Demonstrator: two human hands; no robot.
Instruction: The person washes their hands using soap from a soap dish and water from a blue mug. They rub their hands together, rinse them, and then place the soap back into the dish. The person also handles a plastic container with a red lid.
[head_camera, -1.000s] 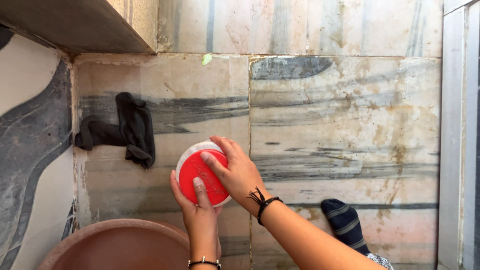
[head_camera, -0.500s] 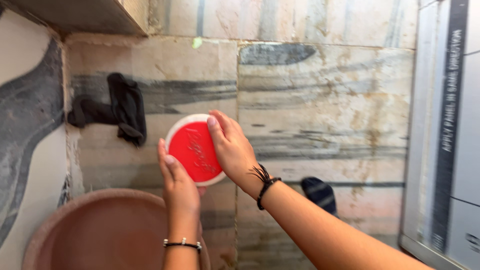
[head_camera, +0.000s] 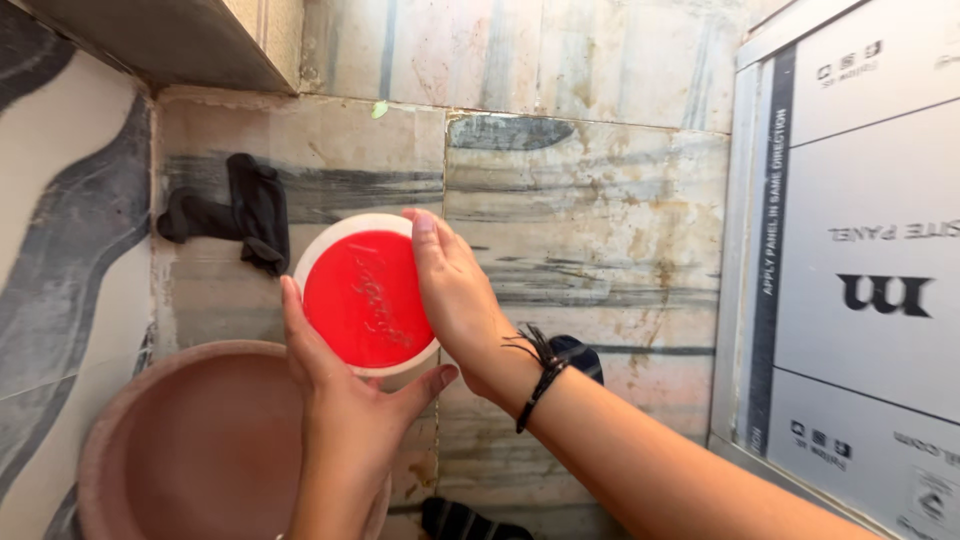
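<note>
Basin, large and reddish-brown, sits nearest at lower left on the stained marble floor; its rim passes under the left forearm. Just above it, left hand cups a round white container with a red lid from below, fingers up the left edge and thumb spread out beneath the lower right rim. Right hand wraps the lid's right edge from the side, fingertips reaching over the top of the rim, a black thread band at the wrist. Both hands are closed around the container, which is held in the air, lid facing the camera, above the floor and just beyond the basin. Judgement: the grip looks like a lid being worked on its tub. For a clean result the lower hand should brace the body firmly while the upper hand acts only on the lid's rim, pressure spread evenly around the edge instead of at one point; keeping it level would guard against spilling, contents not visible. Striped dark sock lies partly hidden behind the right wrist. Farther off, a black cloth lies crumpled near the left wall. Grey printed panel leans at right.
</note>
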